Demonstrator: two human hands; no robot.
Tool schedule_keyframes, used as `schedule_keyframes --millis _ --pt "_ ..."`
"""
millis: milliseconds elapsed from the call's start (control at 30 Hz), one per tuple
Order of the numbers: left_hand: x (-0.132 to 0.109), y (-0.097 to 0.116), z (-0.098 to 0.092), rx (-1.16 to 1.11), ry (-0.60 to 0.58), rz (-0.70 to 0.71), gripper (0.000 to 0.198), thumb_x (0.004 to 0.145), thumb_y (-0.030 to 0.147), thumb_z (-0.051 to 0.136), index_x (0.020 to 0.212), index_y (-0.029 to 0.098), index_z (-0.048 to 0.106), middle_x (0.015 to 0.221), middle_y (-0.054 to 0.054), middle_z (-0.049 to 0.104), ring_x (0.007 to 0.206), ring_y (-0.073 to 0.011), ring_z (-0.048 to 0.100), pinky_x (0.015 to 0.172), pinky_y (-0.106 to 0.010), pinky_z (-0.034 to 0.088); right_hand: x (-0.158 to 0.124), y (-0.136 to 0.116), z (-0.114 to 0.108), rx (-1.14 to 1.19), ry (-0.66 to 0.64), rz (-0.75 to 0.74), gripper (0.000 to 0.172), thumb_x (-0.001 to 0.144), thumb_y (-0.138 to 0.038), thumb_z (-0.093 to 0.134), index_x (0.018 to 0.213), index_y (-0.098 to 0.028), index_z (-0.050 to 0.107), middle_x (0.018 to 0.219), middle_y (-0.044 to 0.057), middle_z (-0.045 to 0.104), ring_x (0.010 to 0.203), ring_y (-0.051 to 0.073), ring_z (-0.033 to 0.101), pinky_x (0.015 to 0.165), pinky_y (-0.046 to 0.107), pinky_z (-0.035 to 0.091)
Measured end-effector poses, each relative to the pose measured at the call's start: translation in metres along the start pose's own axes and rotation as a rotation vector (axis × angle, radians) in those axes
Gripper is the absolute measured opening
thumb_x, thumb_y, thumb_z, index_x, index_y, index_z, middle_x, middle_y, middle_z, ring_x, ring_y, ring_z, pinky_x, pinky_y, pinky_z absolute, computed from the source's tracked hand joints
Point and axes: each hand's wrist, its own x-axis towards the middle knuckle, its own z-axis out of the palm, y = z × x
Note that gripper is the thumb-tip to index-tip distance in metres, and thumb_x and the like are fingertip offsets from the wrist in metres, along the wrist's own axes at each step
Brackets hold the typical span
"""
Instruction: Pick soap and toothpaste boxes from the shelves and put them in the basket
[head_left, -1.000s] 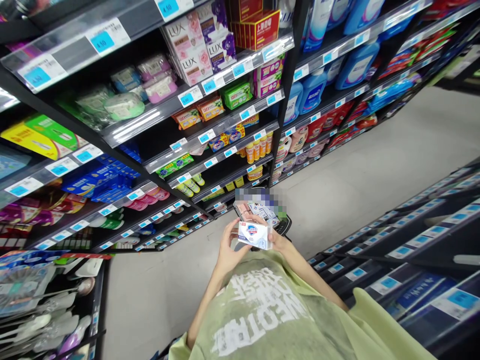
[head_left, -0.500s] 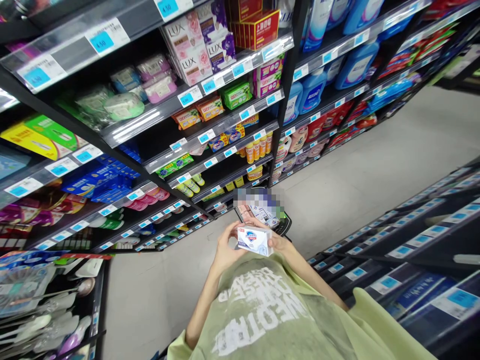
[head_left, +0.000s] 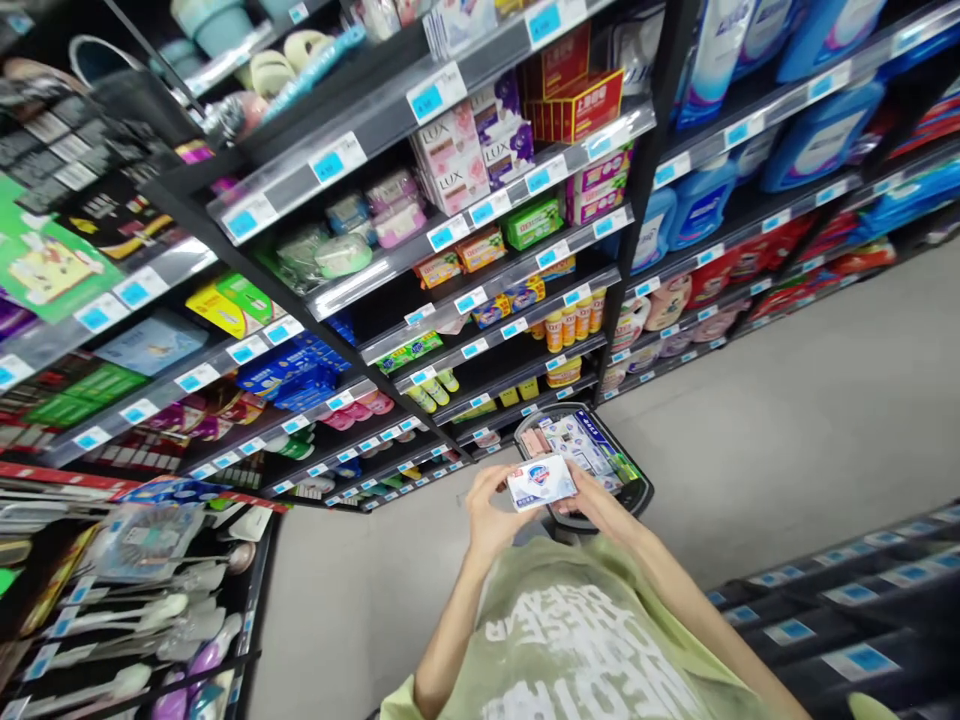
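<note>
Left grip (head_left: 492, 510) and right grip (head_left: 596, 500) both pinch the white box (head_left: 541, 482); holding too loosely could drop it.

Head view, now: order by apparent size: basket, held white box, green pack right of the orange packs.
1. Basket, partly hidden
2. Held white box
3. Green pack

True sizes unsure: distances differ.

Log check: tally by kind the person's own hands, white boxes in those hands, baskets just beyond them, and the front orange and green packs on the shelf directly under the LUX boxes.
Hands: 2, left hand and right hand
Held white box: 1
Black-rimmed basket: 1
Orange packs: 2
Green pack: 1
Total: 7
</note>
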Motion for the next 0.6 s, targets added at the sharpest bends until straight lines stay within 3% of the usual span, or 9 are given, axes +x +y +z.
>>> schedule_keyframes --millis 100,300,467,600 --pt "0.007 -0.001 -0.008 0.065 -0.018 0.056 0.050 0.065 0.035 0.091 0.111 0.023 0.072 0.110 -0.009 0.076 0.101 -0.0263 0.068 0.095 -0.046 0.052 0.008 0.006 -0.001 -0.071 0.023 -0.025 0.064 0.077 -0.063 0.075 0.127 -0.024 0.065 0.087 0.006 0.075 0.075 0.023 0.067 0.063 0.033 0.056" --pt "0.019 -0.001 -0.013 0.018 -0.118 0.069 0.055 0.068 0.038 0.090 0.118 0.024 0.072 0.119 -0.012 0.073 0.111 -0.0287 0.064 0.095 -0.048 0.054 0.007 0.002 -0.003 -0.150 0.055 -0.070 0.064 0.081 -0.057 0.075 0.128 -0.016 0.065 0.073 0.003 0.071 0.060 0.017 0.062 0.054 0.028 0.055" --pt "0.028 -0.005 -0.011 -0.084 -0.129 0.025 0.029 0.076 0.032 0.084 0.103 0.024 0.077 0.115 -0.011 0.075 0.111 -0.0271 0.066 0.098 -0.049 0.054 0.005 -0.002 -0.001 -0.118 0.123 -0.107 0.070 0.076 -0.053 0.081 0.136 -0.022 0.063 0.116 0.011 0.075 0.076 0.021 0.071 0.062 0.033 0.063" --pt "0.039 -0.006 -0.015 -0.183 -0.221 -0.100 0.037 0.086 0.032 0.073 0.122 0.023 0.072 0.131 -0.013 0.069 0.119 -0.0265 0.065 0.091 -0.042 0.059 0.005 -0.003 0.002 -0.055 0.144 -0.115 0.073 0.073 -0.051 0.084 0.137 -0.025 0.063 0.135 0.012 0.068 0.093 0.027 0.074 0.075 0.040 0.066"
